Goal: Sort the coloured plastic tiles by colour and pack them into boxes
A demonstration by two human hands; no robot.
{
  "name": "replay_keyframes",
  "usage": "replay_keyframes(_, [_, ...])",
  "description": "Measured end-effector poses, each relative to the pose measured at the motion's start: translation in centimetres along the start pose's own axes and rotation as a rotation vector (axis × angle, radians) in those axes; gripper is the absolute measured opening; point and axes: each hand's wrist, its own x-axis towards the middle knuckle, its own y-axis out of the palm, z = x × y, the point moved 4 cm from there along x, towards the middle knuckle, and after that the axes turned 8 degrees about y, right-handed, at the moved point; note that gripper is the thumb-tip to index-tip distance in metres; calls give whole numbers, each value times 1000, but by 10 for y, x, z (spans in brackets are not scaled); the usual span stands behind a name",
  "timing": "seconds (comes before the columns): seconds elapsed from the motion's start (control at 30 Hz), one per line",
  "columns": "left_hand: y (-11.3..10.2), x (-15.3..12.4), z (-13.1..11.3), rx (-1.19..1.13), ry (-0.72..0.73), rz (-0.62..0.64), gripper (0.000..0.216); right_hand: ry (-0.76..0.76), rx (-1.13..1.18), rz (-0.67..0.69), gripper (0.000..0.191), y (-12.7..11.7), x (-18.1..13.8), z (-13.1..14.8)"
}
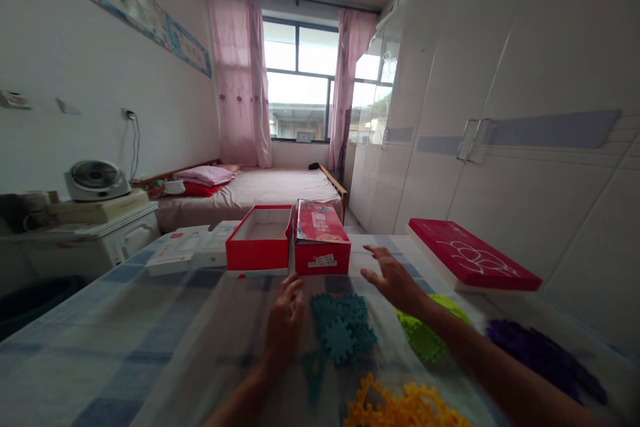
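Note:
My left hand (284, 317) rests on the checked tablecloth with its fingers curled, just left of a pile of teal foam puzzle pieces (343, 332). My right hand (393, 278) hovers open, fingers spread, right of that pile and near a red box lid (320, 237) standing beside an open red box (259, 242). A green pile (423, 333) lies under my right forearm. Yellow pieces (400, 407) sit at the near edge and purple pieces (543, 355) at the right.
A flat red box (473, 257) lies at the table's right by a white wardrobe (500, 133). White booklets (190, 248) sit at the back left. Beyond are a bed (260, 190), a fan (95, 180) on a cabinet, and a window.

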Motion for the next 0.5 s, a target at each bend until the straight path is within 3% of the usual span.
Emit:
replay_keyframes(0.1, [1, -4, 12, 26, 56, 7, 31, -101, -213, -9, 47, 37, 26, 46])
replay_keyframes(0.23, [7, -4, 22, 46, 48, 43, 32, -124, -454, -73, 45, 73, 62, 83])
replay_keyframes(0.5, [11, -2, 32, 101, -1, 52, 30, -59, -571, -139, 29, 102, 91, 88])
